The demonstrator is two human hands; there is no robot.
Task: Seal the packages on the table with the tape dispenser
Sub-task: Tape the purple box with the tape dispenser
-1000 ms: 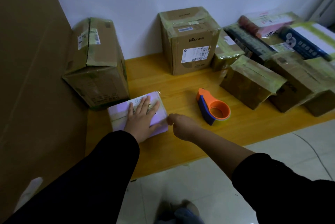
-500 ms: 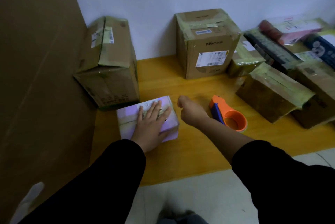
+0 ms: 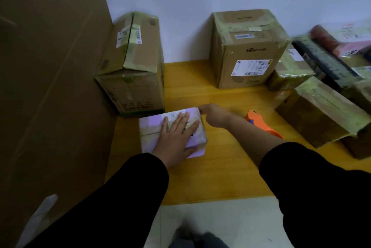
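Small lavender package (image 3: pixel 152 127) lies on the yellow bench (image 3: pixel 210 179), just in front of a tall taped carton (image 3: pixel 138 79). Left hand (image 3: pixel 176 137) presses flat on its top, fingers straight and spread. Right hand (image 3: pixel 215 117) sits at the package's far right corner, fingers curled; whether they hold anything cannot be told. Orange tape dispenser (image 3: pixel 259 122) lies on the bench just right of that hand, partly hidden behind the right forearm. Second labelled carton (image 3: pixel 247 53) stands against the wall; taped parcels (image 3: pixel 321 113) crowd the right end. A large cardboard sheet (image 3: pixel 50 87) closes off the left side.
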